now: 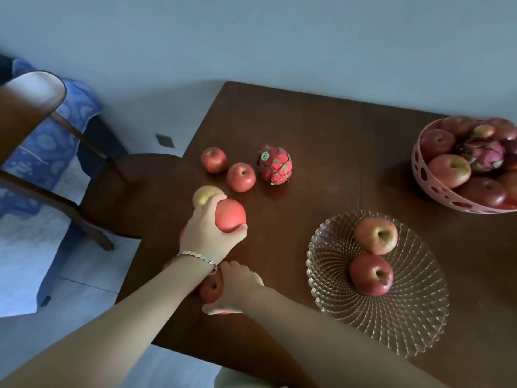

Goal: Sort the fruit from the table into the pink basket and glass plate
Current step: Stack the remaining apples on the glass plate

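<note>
A dark wooden bench (307, 130) seen from above. The left hand (208, 233), at 9 o'clock, is closed around a red apple (230, 215). The right hand (237, 287), at 7 o'clock, grips a darker apple (211, 288). A glass plate (414, 326) at 4 o'clock carries two apples. A pink basket (425, 177) at 2 o'clock is full of fruit. Near centre lie two loose apples beside a dragon fruit (275, 165).

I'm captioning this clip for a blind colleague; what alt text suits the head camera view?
Left hand grips a red apple and right hand grips another apple on a dark wooden table. Nearby lie loose apples and a dragon fruit; a glass plate holds two apples, and a pink basket is full.
</note>
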The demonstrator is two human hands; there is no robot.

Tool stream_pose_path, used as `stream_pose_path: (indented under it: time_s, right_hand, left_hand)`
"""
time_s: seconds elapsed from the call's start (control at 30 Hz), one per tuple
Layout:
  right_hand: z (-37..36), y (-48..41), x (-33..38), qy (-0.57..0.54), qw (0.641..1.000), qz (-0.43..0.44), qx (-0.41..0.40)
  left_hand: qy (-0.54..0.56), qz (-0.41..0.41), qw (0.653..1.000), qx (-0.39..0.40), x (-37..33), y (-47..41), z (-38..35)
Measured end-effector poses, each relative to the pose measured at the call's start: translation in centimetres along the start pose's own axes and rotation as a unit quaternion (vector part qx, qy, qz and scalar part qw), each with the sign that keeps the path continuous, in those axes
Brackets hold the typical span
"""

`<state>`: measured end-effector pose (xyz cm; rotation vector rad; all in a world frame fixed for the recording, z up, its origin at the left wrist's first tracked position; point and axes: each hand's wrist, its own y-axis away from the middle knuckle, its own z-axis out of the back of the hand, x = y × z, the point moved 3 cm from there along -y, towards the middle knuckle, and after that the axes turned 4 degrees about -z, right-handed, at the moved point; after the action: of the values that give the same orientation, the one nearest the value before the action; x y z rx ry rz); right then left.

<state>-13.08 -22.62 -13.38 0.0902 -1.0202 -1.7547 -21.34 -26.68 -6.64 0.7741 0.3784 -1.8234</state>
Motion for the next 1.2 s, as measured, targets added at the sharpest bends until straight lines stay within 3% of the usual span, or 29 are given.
stream_pose_path:
  time_s: [0.17, 0.33, 0.4, 0.57, 0.63, 0.77, 0.93, 1.2]
  right_hand:
    - [2.0, 2.7, -3.9, -0.201, 0.978, -0.035, -0.049]
    - [7.7, 8.6, -11.6, -0.408, 0.900, -0.035, -0.149]
    - [9.1, 11.0, -15.4, -0.534, 0.832, -0.056, -0.143]
    - [9.7, 14.5, -25.5, -0.762, 0.589, -0.149, -0.224]
    - [9.1, 14.4, -27.7, -0.791, 0.534, -0.177, -0.239]
    - [7.6, 13.5, -29.0, -0.801, 0.492, -0.230, -0.251]
    - [7.2, 11.9, -29.0, -0.810, 0.449, -0.264, -0.270]
    - [7.0, 10.5, -28.8, -0.731, 0.484, -0.308, -0.370]
  left_hand:
    - [0.013, -0.008, 1.000, 0.025, -1.4, 1.5, -0.9]
    - [0.049, -0.043, 0.996, 0.056, -4.7, 2.9, -3.1]
    - [0.043, -0.065, 0.994, 0.076, -6.2, 3.6, -4.3]
    - [0.027, -0.086, 0.975, 0.204, -10.3, 6.1, -9.2]
    - [0.015, -0.075, 0.956, 0.282, -11.2, 7.1, -11.3]
    - [0.038, 0.002, 0.917, 0.398, -12.7, 9.1, -15.1]
    - [0.125, 0.068, 0.906, 0.398, -12.8, 9.6, -16.8]
    - [0.157, 0.083, 0.896, 0.407, -11.9, 10.4, -17.8]
